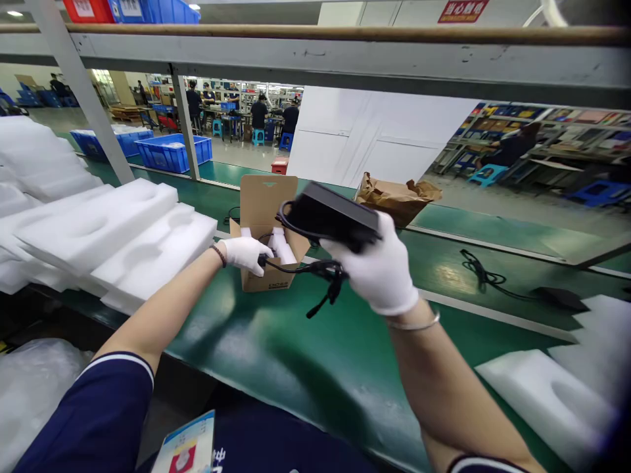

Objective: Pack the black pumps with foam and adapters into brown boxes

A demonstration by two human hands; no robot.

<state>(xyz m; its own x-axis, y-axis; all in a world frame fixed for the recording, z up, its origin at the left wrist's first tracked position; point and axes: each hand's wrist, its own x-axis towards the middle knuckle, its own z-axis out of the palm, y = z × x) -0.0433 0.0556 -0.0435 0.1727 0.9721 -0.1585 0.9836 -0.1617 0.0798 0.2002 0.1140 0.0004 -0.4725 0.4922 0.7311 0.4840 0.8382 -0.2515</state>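
Note:
In my gloved right hand (379, 272) is a black power adapter (335, 213), raised above the bench and slightly blurred. Its bundled black cable (325, 269) hangs below, with one plug end dangling. My left hand (246, 254), also in a white glove, pinches the other end of the cable at the front left edge of an open cardboard box (269, 282). The box stands with its lid upright and its side flaps spread. Inside it are white foam pieces (282, 246) and part of a dark cable; the bottom is hidden.
White foam inserts (158, 253) are piled at left, and more foam (547, 387) lies at right. Behind are a brown paper-lined carton (397, 200) and a blue crate (170, 154). Another adapter (559, 297) with cable lies on the green bench (276, 348). A shelf beam crosses above.

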